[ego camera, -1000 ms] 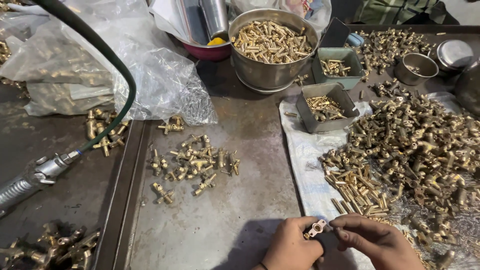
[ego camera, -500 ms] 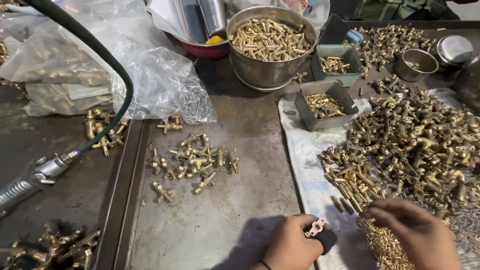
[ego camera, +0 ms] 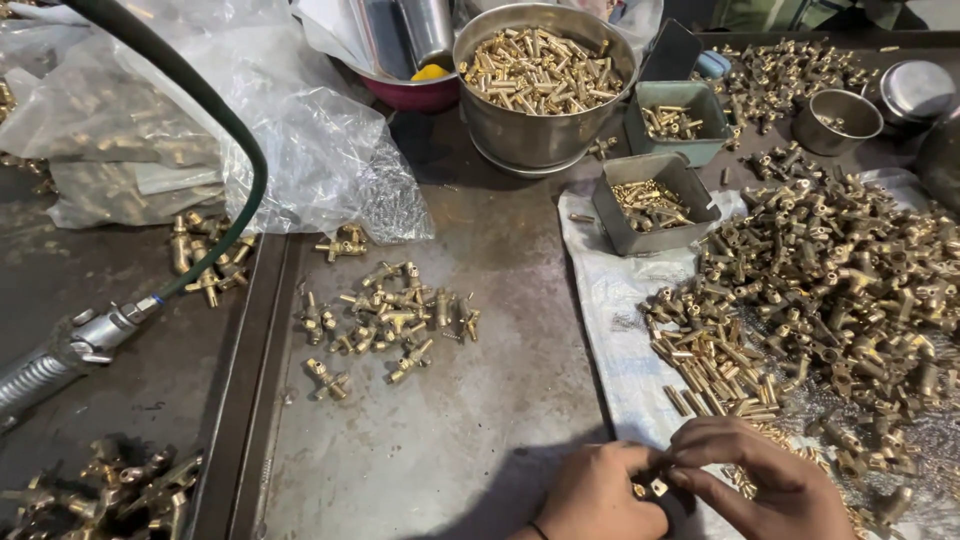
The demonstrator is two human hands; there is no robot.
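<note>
A green hose (ego camera: pixel 215 130) lies on the left of the table (ego camera: pixel 450 440). A little group of brass fittings (ego camera: pixel 385 320) sits in the middle. Low down, the left hand (ego camera: pixel 600 495) and right hand (ego camera: pixel 765 480) meet, both pinching one small brass piece (ego camera: pixel 650 488). A big brass pile (ego camera: pixel 830 290) fills the right.

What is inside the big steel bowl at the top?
The steel bowl is heaped with short brass tubes. Its bottom and any lower layers are hidden beneath them.

Small brass fitting (ego camera: pixel 655 487) mostly hidden between fingertips, left hand (ego camera: pixel 598 496) and right hand (ego camera: pixel 765 482) cropped at bottom edge (wrists unseen), air tool (ego camera: pixel 60 358) cut off left
</note>
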